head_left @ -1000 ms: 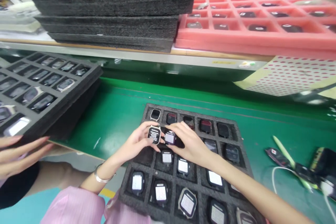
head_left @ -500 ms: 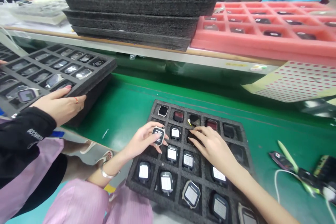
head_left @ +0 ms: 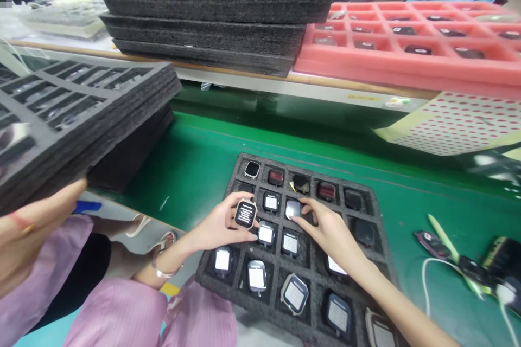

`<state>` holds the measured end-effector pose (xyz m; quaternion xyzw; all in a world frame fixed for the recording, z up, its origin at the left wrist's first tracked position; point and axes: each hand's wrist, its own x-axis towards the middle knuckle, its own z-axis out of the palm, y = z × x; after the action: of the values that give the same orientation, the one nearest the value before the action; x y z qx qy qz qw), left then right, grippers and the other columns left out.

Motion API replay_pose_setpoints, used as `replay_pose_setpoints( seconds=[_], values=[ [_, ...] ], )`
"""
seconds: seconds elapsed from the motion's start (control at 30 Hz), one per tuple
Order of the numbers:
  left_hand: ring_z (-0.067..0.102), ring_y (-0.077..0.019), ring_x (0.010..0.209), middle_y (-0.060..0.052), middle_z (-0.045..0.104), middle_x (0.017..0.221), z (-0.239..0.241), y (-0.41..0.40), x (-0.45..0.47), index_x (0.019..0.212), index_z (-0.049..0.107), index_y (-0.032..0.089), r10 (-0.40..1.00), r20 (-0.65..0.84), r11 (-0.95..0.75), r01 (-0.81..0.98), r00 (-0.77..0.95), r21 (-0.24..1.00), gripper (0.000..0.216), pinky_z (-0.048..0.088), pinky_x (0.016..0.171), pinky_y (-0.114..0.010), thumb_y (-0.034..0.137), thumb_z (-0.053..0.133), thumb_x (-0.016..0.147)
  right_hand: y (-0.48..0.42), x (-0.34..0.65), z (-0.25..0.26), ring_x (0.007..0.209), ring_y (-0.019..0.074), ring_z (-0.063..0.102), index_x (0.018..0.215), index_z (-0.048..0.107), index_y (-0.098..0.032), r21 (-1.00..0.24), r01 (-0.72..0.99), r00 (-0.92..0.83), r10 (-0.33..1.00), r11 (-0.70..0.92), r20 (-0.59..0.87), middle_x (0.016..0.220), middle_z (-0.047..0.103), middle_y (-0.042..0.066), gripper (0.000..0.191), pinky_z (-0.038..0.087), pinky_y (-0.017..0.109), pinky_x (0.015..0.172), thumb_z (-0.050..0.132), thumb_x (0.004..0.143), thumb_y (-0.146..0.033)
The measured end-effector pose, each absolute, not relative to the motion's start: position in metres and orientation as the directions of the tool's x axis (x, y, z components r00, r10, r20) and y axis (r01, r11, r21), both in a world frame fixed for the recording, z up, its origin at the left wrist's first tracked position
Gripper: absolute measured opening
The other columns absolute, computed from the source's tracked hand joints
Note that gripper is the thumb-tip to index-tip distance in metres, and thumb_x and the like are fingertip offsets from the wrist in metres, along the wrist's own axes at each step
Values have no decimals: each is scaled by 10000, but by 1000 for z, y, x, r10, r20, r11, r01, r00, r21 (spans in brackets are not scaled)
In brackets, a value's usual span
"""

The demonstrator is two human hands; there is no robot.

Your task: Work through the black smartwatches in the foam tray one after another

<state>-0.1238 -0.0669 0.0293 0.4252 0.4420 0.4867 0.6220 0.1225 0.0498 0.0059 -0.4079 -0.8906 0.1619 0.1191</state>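
From my remote post I am watching the left hand (head_left: 230, 222) grasping a square smartwatch with a beige-silver frame (head_left: 246, 213), its fingers curling around the case and its dark screen showing white text. The watch is sitting above the left part of a charcoal foam tray with square compartments (head_left: 275, 277). The right hand (head_left: 325, 227) is pinching a dark square watch with a pale grey screen (head_left: 293, 210) by its right side, thumb and forefinger closing on it, at a second-row compartment; I cannot tell whether it is touching the foam floor. More watches, several with lit white screens, are lying in the surrounding compartments. The tray is resting on a green tabletop (head_left: 195, 160). At left, a co-worker's hand (head_left: 36, 230) is reaching beside a tilted grey foam tray (head_left: 134, 114); whether it is gripping I cannot tell. A coral-pink foam tray (head_left: 386, 73) is standing on the shelf at upper right.
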Motion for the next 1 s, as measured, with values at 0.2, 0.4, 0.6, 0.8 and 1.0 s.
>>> replay_pose_setpoints(
  seconds=[0.2,0.4,0.6,0.8,1.0],
  values=[
    [541,-257,1083,-88,559,1171,22,-78,-135,1260,453,243,988,-36,-50,527,151,848,512,445,944,-434,283,670,798,46,111,12,851,299,638,1061,533,-164,-256,743,-625,778,618,65,949,638,122,325,498,379,690,542,877,-432],
    [461,-285,1099,-111,489,1193,39,-73,-143,1233,500,202,963,7,-225,789,269,572,609,443,917,-429,515,681,743,54,109,11,702,230,634,1026,532,-198,-440,737,-571,821,513,1,796,624,25,274,442,301,574,585,846,-397],
    [516,-297,935,-135,571,919,21,-22,-123,933,577,107,997,64,10,934,-35,357,261,422,856,-465,316,423,945,56,112,5,623,216,602,1030,584,-136,-546,679,-554,830,491,57,702,603,29,333,436,298,551,611,799,-374],
    [561,-262,908,-113,599,922,12,-9,-120,1003,562,98,990,104,38,882,-97,469,283,466,818,-386,334,609,854,63,119,5,668,228,627,835,597,-205,-614,553,-597,782,563,179,802,627,68,290,509,333,605,547,812,-490],
    [603,-171,918,-60,619,955,19,-10,-129,870,613,167,983,129,-30,577,-131,816,245,483,802,-270,401,651,812,73,116,20,817,286,691,860,593,-215,-892,358,-592,806,277,12,943,707,96,345,589,344,688,688,695,-504]
  ],
)
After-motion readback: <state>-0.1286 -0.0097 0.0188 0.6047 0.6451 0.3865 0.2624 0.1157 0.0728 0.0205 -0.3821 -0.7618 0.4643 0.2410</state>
